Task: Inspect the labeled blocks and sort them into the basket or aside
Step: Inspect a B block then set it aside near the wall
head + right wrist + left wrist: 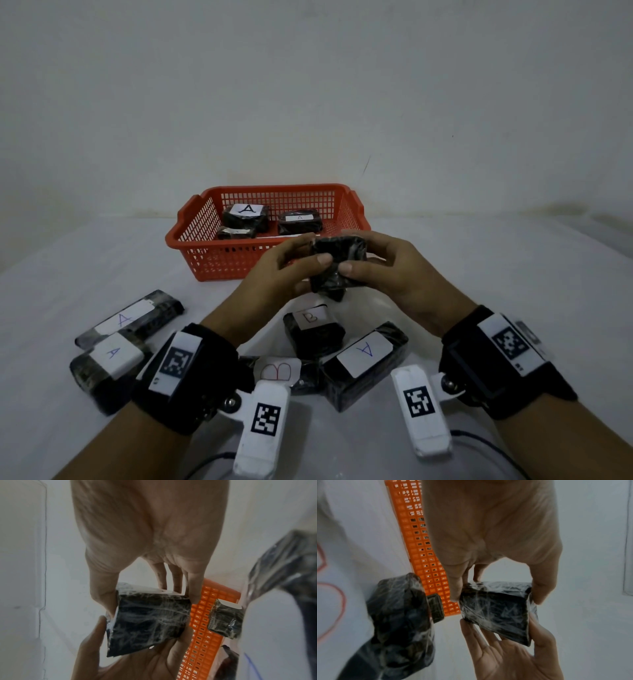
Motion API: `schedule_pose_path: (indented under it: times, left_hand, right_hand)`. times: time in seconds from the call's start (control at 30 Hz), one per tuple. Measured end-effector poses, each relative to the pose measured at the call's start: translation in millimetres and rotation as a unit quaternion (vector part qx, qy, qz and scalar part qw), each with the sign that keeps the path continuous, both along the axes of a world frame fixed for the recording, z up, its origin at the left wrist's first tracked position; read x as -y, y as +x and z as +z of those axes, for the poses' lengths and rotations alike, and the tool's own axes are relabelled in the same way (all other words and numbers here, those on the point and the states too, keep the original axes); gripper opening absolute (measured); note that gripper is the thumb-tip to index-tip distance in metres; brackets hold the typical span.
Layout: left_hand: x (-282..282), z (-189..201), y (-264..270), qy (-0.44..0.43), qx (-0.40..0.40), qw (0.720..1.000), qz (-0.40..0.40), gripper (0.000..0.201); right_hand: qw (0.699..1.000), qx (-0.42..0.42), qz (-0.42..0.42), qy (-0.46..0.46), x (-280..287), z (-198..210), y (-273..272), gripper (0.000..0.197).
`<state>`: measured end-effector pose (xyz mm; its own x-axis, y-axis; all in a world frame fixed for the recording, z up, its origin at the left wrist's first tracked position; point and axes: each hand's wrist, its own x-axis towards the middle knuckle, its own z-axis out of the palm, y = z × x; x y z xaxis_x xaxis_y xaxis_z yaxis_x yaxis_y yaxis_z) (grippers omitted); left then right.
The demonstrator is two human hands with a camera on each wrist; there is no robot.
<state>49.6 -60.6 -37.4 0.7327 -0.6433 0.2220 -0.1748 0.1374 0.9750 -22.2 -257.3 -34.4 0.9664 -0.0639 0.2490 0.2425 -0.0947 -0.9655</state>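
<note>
Both hands hold one black plastic-wrapped block (337, 265) in the air in front of the orange basket (205, 260). My left hand (291, 270) grips its left side and my right hand (380, 267) grips its right side, thumbs on the near face. The block's label is not visible in the head view. The left wrist view shows the block (496, 609) pinched between fingers and thumb of my left hand (494, 599); the right wrist view shows the same block (147, 622) in my right hand (152, 601). The basket holds three wrapped blocks, two visibly marked A (246, 214).
On the white table lie more wrapped blocks: two marked A (126, 318) at the left, two marked B (313, 329) under the hands, one marked A (364, 359) at centre right. A white wall stands behind the basket.
</note>
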Motion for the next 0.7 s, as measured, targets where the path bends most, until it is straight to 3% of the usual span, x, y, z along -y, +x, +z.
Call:
schedule_pose_path:
  times: [0.1, 0.17, 0.37, 0.43, 0.57, 0.7]
  left_hand:
    - [-3, 0, 3, 0.021, 0.015, 0.999, 0.032, 0.087]
    - [-5, 1, 3, 0.019, 0.046, 0.997, 0.05, 0.094]
    - [-7, 1, 2, 0.029, 0.071, 0.997, -0.008, 0.106]
    - [-5, 2, 0, 0.033, 0.082, 0.996, 0.007, 0.098]
    - [0, 6, -6, -0.013, 0.069, 0.995, 0.069, 0.059]
    - [-3, 8, -6, -0.034, 0.096, 0.989, 0.112, 0.055]
  right_hand:
    - [1.0, -0.007, 0.005, -0.004, 2, 3, -2, 0.073]
    - [0.999, -0.038, 0.011, 0.013, 2, 5, -3, 0.075]
    - [0.994, -0.099, -0.022, 0.043, -2, 11, -8, 0.036]
    - [0.995, -0.073, -0.026, 0.062, -1, 10, -8, 0.04]
    - [0.999, -0.01, -0.021, 0.032, -2, 11, -10, 0.06]
    - [1.0, -0.008, -0.025, 0.001, -4, 14, -12, 0.061]
